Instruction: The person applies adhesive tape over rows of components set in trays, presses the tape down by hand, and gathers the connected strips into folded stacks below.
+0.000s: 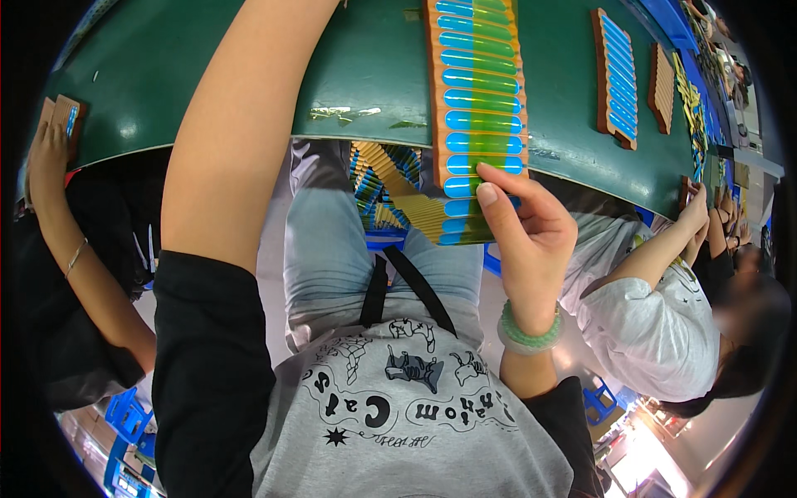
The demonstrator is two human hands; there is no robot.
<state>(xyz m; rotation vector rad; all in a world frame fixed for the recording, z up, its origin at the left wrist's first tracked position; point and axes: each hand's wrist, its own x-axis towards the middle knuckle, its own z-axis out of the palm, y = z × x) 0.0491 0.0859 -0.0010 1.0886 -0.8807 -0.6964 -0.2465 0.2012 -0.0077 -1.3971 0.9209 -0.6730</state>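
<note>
A long brown grooved board point(439, 108) lies on the green table, running from the top edge to the table's near edge. Rows of shiny blue rounded pieces point(459, 100) fill its grooves. A translucent yellow-green strip point(496, 81) covers their right half. My right hand point(540, 236) is at the board's near end, thumb and forefinger closed in a pinch on the edge of the yellow-green strip. Below the fingers, more blue and green banding hangs past the table edge. My left forearm point(241, 124) reaches forward across the table; its hand lies beyond the top edge.
Another board with blue pieces point(618, 79) and a plain grooved board point(662, 87) lie at the right. Below the table edge, a pile of striped strips point(386, 183) sits between my legs. Co-workers' hands point(48, 162) work at the far left and along the right side.
</note>
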